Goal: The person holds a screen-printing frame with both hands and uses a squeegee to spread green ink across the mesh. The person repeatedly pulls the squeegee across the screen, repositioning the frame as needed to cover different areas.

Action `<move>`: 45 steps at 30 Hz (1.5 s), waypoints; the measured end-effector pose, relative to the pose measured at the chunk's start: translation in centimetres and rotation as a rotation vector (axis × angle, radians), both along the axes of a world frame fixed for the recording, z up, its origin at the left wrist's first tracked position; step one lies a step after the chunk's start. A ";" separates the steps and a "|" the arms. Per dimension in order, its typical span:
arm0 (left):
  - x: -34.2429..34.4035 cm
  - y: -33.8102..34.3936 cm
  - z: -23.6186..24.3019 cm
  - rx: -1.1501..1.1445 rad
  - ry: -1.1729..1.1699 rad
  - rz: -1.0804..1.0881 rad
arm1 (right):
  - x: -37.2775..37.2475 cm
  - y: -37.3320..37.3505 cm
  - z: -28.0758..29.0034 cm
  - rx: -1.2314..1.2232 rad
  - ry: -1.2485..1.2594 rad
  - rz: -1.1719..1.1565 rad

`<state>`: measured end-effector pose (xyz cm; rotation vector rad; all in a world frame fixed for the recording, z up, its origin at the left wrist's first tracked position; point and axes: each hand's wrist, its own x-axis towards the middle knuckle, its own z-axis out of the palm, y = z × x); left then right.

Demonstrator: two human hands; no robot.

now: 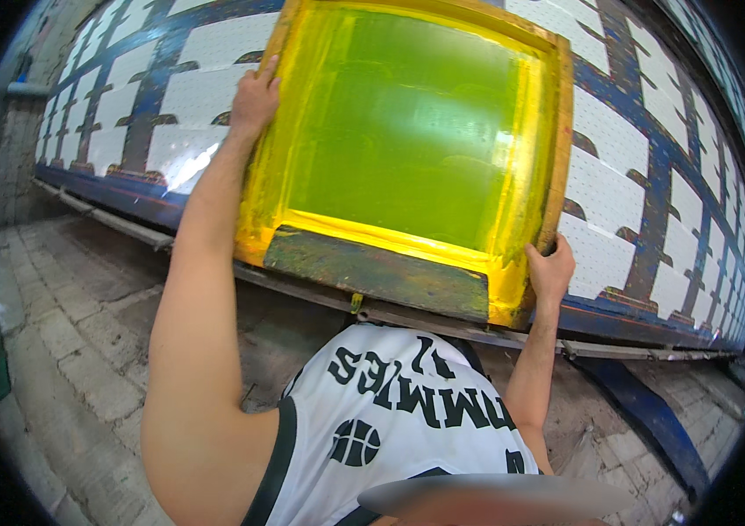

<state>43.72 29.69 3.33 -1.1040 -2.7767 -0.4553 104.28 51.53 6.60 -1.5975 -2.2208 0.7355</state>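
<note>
A large screen-printing frame [407, 131] lies over the long table in front of me, its mesh green and its inner borders bright yellow. My left hand [256, 96] grips the frame's left side, partway up, with the fingers wrapped on the wooden edge. Lower down on the opposite side, my right hand [552, 270] holds the right edge near the near corner, thumb on top and the other fingers partly hidden. A dark, paint-stained board [377, 273] runs along the frame's near end.
White perforated cut pieces [605, 223] lie in rows on the dark blue printing table [140, 118] at both sides of the frame. A metal rail [109, 215] follows the table's near edge. Below are a brick floor [65, 342] and a dark blue strip [640, 412] at right.
</note>
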 end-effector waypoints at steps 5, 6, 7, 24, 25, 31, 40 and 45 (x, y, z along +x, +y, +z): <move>-1.0 -0.2 -1.4 0.020 0.052 -0.038 | -0.2 0.0 0.8 -0.004 0.014 -0.028; -1.1 -0.3 -1.7 0.029 0.046 -0.040 | -0.2 -0.1 1.1 0.045 0.021 -0.006; -1.4 -0.4 -1.9 0.043 0.054 -0.047 | -0.1 -0.2 1.6 0.057 0.033 -0.003; 12.1 12.7 2.6 0.082 0.111 -0.095 | 16.6 11.8 4.9 0.212 0.032 0.044; 14.6 14.6 2.5 0.112 0.131 -0.112 | 18.9 13.3 4.5 0.190 0.044 0.028; 28.1 22.9 0.8 0.043 0.129 -0.084 | 31.8 22.5 2.1 0.201 0.058 0.068; 37.1 27.6 0.1 -0.009 0.096 -0.038 | 40.0 29.1 0.2 0.107 0.001 0.076; 38.0 28.2 -0.9 -0.038 0.072 0.015 | 40.7 29.6 0.0 0.096 -0.003 0.104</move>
